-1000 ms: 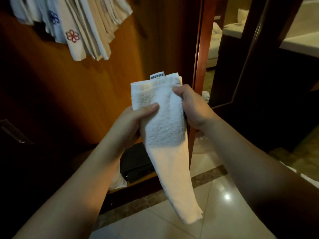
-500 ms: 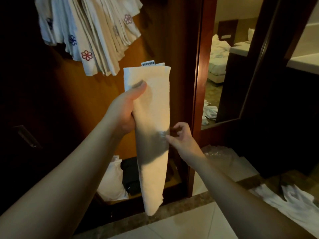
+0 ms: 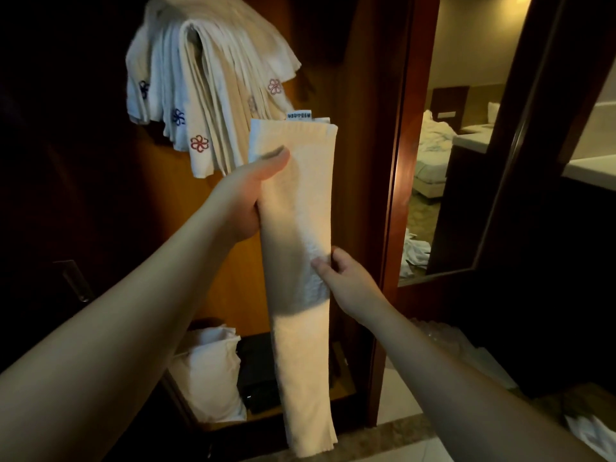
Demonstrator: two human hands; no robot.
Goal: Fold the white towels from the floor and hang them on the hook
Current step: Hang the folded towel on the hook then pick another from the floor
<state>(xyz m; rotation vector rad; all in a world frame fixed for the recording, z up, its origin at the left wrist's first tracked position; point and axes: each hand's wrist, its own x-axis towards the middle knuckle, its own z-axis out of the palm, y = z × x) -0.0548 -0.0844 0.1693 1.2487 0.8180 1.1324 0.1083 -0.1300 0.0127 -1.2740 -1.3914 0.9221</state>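
Folded white towel (image 3: 301, 261) held up in the air in front of the wooden wardrobe panel (image 3: 363, 95), long narrow strip, long axis near vertical, slight lean: top end up and a bit left, bottom end hanging down a bit right. Small label (image 3: 299, 115) sticks up from the top edge. Lower end hangs free, loose layers fanned slightly at the bottom, above the tiled floor (image 3: 400, 405).

Left hand (image 3: 243, 195) grips the towel near the top from its left edge, thumb pressed flat across the front, fingers behind the cloth and hidden. Right hand (image 3: 346, 278) pinches the towel's right edge about mid-length, thumb on the front, fingers curled round the edge.

Bunch of hung towels (image 3: 206, 95) up left, draped over something I cannot make out, red and blue flower embroidery on the corners, just beside the held towel's top and behind it. White bag (image 3: 210, 375) and dark box (image 3: 256, 375) on the wardrobe's bottom shelf. Mirror (image 3: 443, 145) on the right shows a bed. Crumpled white cloth (image 3: 593, 431) on the floor at bottom right.
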